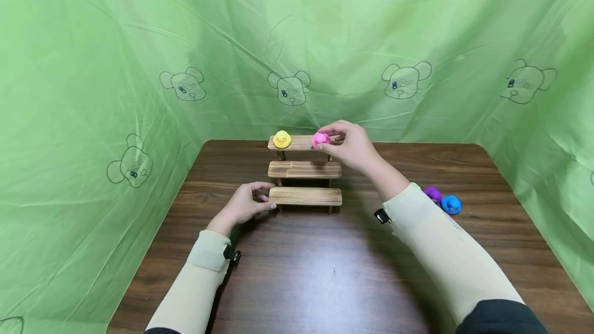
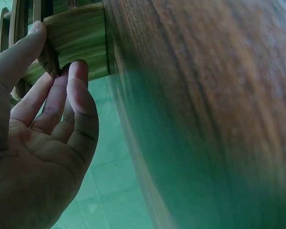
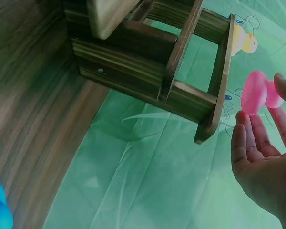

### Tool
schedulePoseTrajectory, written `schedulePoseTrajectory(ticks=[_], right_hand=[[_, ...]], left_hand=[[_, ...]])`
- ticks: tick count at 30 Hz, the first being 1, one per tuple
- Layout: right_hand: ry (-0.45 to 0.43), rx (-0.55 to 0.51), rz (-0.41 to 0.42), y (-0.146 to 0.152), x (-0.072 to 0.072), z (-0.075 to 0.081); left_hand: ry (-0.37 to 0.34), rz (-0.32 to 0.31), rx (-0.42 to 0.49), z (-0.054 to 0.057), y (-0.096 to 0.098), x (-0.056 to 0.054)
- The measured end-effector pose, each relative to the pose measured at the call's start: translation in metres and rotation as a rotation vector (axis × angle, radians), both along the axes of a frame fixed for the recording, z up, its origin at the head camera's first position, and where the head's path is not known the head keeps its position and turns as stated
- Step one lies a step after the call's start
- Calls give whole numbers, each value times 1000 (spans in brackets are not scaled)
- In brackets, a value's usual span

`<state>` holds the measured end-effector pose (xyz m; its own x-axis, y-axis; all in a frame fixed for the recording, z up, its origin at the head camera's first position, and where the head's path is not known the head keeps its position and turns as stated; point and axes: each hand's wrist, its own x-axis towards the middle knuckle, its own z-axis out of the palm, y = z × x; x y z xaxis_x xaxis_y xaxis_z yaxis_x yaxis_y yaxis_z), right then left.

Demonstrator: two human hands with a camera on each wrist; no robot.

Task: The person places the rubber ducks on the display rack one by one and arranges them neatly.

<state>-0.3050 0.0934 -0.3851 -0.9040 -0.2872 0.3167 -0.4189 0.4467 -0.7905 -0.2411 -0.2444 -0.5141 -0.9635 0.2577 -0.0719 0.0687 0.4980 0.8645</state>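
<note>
A green sheet [image 1: 287, 19] printed with outlined animal heads [image 1: 292, 92] hung behind and to both sides of a brown wood-grain table [image 1: 297, 272]. Over the table reached a pale right sleeve [image 1: 445, 251] and a pale left sleeve [image 1: 187, 293]. Beyond them stood a wooden stand [image 1: 304, 170] that rose in 3 steps, the highest at the back.

The right hand [image 1: 355, 146] was above its right side, the grip narrowed to a pinch, with thumb and fingertips on a pink duck [image 1: 320, 140]. The left hand [image 1: 243, 202] had its grip closed about the left end of the lowest board [image 1: 304, 196], thumb in front and fingers behind.

The pink duck was over the right part of the top board [image 1: 301, 142]; the right wrist view showed a gap between its base and the wood. A yellow duck [image 1: 281, 139] sat upright near that board's left end. On the table, right of the stand, were a blue duck [image 1: 451, 204] and, just beside it, a purple toy [image 1: 432, 194] partly hidden by the right sleeve
</note>
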Motion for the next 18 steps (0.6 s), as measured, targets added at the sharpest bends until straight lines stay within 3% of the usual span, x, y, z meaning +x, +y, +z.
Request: schedulePoseTrajectory(ticks=[18], right_hand=[[-26, 70, 3, -46, -24, -2]], left_hand=[[-3, 15, -5, 1, 1, 0]])
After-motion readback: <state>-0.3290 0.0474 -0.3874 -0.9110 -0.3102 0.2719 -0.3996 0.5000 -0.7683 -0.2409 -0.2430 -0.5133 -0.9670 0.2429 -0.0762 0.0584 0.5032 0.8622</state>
